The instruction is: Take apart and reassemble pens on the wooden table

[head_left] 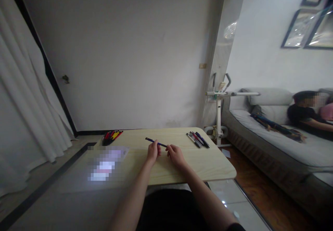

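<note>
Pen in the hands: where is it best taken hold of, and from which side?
Probably pinch the pen by its left end, coming from the left. That thin, straight stretch sticks out past the left hand, while the right hand is at the other end and only a short piece shows between.

The person's bare left forearm [137, 193] and right forearm [201, 191] extended forward from the lower edge, angling toward each other. The left hand [153, 151] and right hand [176, 155] were close together but apart, fingers curled inward, each closed in a light grip, the wrists nearly straight.
</note>
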The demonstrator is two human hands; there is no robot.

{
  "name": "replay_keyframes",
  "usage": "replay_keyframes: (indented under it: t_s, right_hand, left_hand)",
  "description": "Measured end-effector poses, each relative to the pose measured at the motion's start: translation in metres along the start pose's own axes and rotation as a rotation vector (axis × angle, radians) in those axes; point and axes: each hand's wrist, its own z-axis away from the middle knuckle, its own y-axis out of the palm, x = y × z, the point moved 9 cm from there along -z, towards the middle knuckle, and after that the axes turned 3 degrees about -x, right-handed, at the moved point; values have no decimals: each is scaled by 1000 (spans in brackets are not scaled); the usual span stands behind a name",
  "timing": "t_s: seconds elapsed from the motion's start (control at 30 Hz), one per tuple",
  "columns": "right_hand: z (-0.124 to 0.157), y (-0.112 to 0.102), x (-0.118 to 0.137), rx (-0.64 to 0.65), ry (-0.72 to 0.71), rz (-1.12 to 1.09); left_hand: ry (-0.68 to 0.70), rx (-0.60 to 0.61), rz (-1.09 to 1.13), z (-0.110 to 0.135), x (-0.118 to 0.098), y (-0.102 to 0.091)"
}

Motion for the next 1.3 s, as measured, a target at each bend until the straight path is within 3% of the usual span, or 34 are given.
replay_keyframes:
  t_s: [1.3]
  right_hand:
    - [3,0,7,20,-26,51]
  left_hand:
    - [2,12,29,-2,2,2]
